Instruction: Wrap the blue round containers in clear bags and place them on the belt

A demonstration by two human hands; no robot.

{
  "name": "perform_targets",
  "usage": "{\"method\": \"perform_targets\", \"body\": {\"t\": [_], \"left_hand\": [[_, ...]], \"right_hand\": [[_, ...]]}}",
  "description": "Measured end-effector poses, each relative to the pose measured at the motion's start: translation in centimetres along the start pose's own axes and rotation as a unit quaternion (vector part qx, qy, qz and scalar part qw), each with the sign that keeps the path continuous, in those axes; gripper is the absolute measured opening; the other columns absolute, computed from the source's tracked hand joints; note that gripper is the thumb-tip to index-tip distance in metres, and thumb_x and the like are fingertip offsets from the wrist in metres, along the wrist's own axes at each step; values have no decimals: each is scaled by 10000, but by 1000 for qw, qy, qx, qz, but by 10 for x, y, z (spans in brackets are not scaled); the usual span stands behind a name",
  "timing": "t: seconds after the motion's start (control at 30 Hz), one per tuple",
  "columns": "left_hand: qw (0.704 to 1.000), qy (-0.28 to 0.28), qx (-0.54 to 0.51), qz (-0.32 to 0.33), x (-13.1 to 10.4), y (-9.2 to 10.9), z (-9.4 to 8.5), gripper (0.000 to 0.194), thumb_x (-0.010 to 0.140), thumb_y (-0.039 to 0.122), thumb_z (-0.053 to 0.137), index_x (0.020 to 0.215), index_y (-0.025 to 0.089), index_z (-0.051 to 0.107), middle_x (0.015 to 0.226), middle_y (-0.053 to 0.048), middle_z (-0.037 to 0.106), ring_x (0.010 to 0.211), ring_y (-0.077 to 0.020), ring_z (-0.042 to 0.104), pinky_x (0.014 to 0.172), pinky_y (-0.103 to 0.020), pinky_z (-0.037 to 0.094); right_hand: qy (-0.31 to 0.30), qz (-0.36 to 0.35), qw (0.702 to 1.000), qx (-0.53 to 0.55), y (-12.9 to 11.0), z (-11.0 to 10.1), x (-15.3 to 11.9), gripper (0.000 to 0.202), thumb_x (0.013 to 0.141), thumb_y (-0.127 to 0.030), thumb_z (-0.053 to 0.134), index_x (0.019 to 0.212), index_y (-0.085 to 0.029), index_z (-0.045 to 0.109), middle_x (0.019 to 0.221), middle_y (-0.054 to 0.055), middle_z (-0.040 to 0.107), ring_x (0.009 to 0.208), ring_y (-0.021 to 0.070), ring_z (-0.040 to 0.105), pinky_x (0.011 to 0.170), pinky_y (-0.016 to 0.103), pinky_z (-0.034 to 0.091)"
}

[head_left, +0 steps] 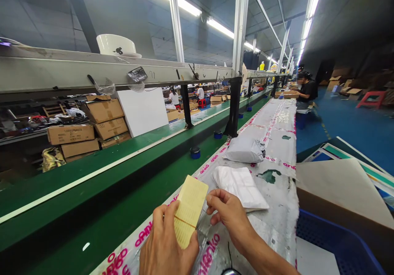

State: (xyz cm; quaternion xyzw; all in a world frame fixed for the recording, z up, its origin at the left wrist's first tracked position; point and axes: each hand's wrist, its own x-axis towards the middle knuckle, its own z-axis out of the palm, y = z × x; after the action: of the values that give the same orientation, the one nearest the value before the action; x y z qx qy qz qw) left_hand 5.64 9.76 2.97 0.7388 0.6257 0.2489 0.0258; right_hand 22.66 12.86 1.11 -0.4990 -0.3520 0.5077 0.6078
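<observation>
My left hand (166, 244) grips a small stack of yellow printed paper slips (193, 197), thumb on the near side and fingers along the left edge. A thin band runs across the stack. Close to its right edge is my right hand (229, 215), with thumb and forefinger pinched together; whether anything is between them I cannot make out. Just beyond the right hand lies a pile of flat white pouches (241, 186) on the plastic-covered bench (280, 133). Farther along sits a filled whitish plastic bag (244, 150).
A green conveyor belt (123, 193) runs along the left, with small dark-blue round items (195, 153) on it. Metal posts (234, 106) rise beside the bench. On the right stand a blue basket (344, 242) and an open carton (341, 189). A co-worker (307, 90) sits farther down.
</observation>
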Motion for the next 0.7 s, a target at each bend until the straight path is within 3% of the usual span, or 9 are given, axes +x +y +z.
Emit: {"method": "perform_targets", "body": {"t": [0.7], "left_hand": [[1000, -2, 9, -4, 0, 2, 0, 507, 863, 245, 636, 1317, 302, 417, 1240, -42, 521, 826, -208, 691, 611, -304, 500]], "right_hand": [[8, -14, 1000, -19, 5, 0, 3, 375, 637, -484, 788, 745, -160, 632, 660, 8, 588, 640, 180, 580, 434, 229, 494]]}}
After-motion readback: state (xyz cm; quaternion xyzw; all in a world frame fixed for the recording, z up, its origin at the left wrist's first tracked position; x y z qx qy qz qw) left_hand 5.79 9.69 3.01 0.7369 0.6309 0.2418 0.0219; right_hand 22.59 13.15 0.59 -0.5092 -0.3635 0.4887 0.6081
